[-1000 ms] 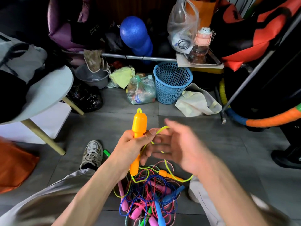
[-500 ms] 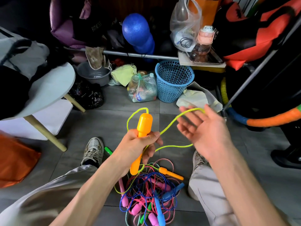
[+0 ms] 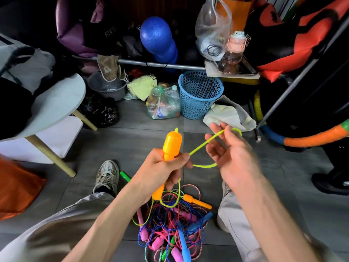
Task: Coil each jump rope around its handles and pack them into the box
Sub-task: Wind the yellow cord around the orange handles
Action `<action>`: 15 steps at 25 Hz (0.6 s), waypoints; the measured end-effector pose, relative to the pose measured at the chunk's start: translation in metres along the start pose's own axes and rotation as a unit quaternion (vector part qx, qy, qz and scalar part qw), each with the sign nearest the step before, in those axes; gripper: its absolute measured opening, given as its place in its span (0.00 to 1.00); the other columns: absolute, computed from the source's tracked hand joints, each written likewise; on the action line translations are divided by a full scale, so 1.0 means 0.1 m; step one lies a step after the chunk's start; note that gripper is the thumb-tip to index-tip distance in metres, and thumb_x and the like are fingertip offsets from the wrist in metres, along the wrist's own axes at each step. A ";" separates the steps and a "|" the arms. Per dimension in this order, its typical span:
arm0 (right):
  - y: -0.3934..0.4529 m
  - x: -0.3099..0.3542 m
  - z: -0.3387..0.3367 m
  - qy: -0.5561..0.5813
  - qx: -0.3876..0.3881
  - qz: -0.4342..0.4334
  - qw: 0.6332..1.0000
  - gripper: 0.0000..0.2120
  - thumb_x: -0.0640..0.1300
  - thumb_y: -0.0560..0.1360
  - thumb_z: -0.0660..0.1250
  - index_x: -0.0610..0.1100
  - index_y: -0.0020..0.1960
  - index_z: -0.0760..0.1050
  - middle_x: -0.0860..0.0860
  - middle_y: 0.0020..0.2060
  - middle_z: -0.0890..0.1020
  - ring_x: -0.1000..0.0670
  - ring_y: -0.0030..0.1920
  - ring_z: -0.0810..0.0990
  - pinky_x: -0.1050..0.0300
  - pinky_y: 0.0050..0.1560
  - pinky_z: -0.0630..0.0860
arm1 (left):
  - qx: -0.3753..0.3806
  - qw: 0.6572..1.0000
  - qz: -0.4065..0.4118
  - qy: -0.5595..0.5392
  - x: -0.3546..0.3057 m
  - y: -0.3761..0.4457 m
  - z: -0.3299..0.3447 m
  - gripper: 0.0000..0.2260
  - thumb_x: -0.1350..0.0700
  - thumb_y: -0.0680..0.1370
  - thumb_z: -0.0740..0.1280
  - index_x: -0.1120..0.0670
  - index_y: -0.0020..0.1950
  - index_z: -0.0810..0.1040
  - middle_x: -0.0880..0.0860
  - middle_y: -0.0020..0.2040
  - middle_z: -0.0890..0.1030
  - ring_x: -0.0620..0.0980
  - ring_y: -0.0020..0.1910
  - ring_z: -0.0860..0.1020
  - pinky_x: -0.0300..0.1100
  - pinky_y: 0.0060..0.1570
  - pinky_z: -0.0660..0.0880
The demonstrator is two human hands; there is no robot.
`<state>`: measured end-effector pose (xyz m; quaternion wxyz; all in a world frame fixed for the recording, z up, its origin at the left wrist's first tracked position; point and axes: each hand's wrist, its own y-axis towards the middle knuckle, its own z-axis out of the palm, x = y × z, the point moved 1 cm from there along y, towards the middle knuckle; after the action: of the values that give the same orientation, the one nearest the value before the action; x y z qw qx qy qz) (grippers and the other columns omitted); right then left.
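Head view: the orange handle (image 3: 171, 146) stands near upright at frame centre, gripped round its narrow shaft by the left hand (image 3: 160, 171), thumb across the front. The yellow-green rope (image 3: 205, 143) leaves the handle's top, passes the left thumb and runs right of the handle to the right hand (image 3: 229, 159), looping back toward the left fingers. Below the handle the same rope drops to the second orange handle (image 3: 197, 200), which lies on the rope pile (image 3: 170, 229) on the floor between the person's legs.

Judgement: winding is barely begun; no finished turns show on the handle. To do the step well, the rope should stay taut from the right hand, each turn laid snug beside the last on the shaft and pinned under the left thumb, with the second handle drawn clear of the pile before slack runs out, since tangling with the blue and pink ropes is the likely fault.

Fingers: the left hand's are curled tight on the handle. The right hand's are spread and nearly straight, palm toward the handle; the rope hooks over the far fingers near their tips and crosses the palm. Whether any right finger pinches it cannot be told.

No box is in view. Beyond the handle stands a blue basket (image 3: 200, 95).
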<state>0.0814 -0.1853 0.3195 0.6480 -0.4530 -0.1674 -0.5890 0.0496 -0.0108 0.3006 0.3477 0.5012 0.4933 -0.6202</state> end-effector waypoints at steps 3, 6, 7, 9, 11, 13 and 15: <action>0.03 0.14 -0.07 0.055 -0.042 -0.040 0.997 0.07 0.46 0.82 0.59 0.48 0.51 0.75 0.54 0.42 0.87 0.52 0.37 0.85 0.63 0.32 0.78 | 0.001 0.999 0.001 0.040 0.00 0.00 -0.02 0.15 0.51 0.79 0.66 0.60 0.40 0.81 0.56 0.25 0.74 0.52 0.24 0.69 0.41 0.30 0.69; 0.03 0.28 -0.11 0.048 -0.046 -0.030 0.997 0.10 0.50 0.82 0.58 0.46 0.53 0.75 0.53 0.48 0.86 0.50 0.43 0.84 0.58 0.40 0.78 | 0.004 0.999 -0.003 0.034 0.02 -0.02 -0.03 0.15 0.52 0.80 0.66 0.61 0.39 0.80 0.56 0.25 0.74 0.52 0.23 0.69 0.40 0.29 0.69; 0.01 0.23 -0.08 0.024 -0.027 0.011 0.999 0.12 0.51 0.81 0.58 0.45 0.55 0.75 0.50 0.51 0.86 0.49 0.44 0.83 0.55 0.43 0.78 | 0.000 1.000 0.001 0.029 0.02 -0.02 -0.03 0.15 0.52 0.80 0.66 0.61 0.39 0.80 0.56 0.25 0.74 0.51 0.23 0.69 0.40 0.29 0.69; -0.10 0.02 0.03 -0.047 0.043 0.122 0.991 0.15 0.51 0.78 0.61 0.40 0.56 0.75 0.44 0.51 0.86 0.46 0.43 0.81 0.51 0.47 0.77 | -0.015 1.000 0.014 0.006 0.01 -0.03 -0.02 0.15 0.53 0.80 0.65 0.61 0.38 0.79 0.55 0.24 0.74 0.50 0.22 0.69 0.40 0.29 0.70; -0.23 -0.21 0.16 -0.120 0.123 0.191 0.966 0.14 0.49 0.73 0.64 0.39 0.51 0.76 0.45 0.38 0.85 0.46 0.37 0.81 0.50 0.45 0.78 | -0.024 0.999 0.026 -0.009 -0.01 -0.03 -0.01 0.16 0.53 0.80 0.65 0.58 0.34 0.78 0.55 0.23 0.74 0.51 0.23 0.70 0.39 0.29 0.70; -0.28 -0.33 0.22 -0.130 0.144 0.181 0.964 0.07 0.45 0.74 0.65 0.40 0.46 0.77 0.48 0.30 0.80 0.48 0.32 0.80 0.52 0.42 0.80 | -0.020 0.999 0.030 -0.011 -0.03 -0.03 0.02 0.18 0.54 0.80 0.64 0.55 0.30 0.78 0.55 0.22 0.74 0.50 0.22 0.69 0.37 0.29 0.70; -0.23 -0.29 0.22 -0.099 0.097 0.140 0.980 0.05 0.41 0.77 0.64 0.41 0.45 0.77 0.48 0.34 0.84 0.50 0.34 0.83 0.54 0.41 0.80 | -0.010 1.000 0.025 -0.007 -0.04 -0.04 0.03 0.19 0.54 0.80 0.64 0.54 0.28 0.78 0.55 0.22 0.74 0.50 0.23 0.69 0.35 0.29 0.70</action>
<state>0.0605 -0.1476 0.3181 0.7455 -0.4626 -0.2217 -0.4255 0.0467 -0.0128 0.3057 0.3717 0.5051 0.4843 -0.6101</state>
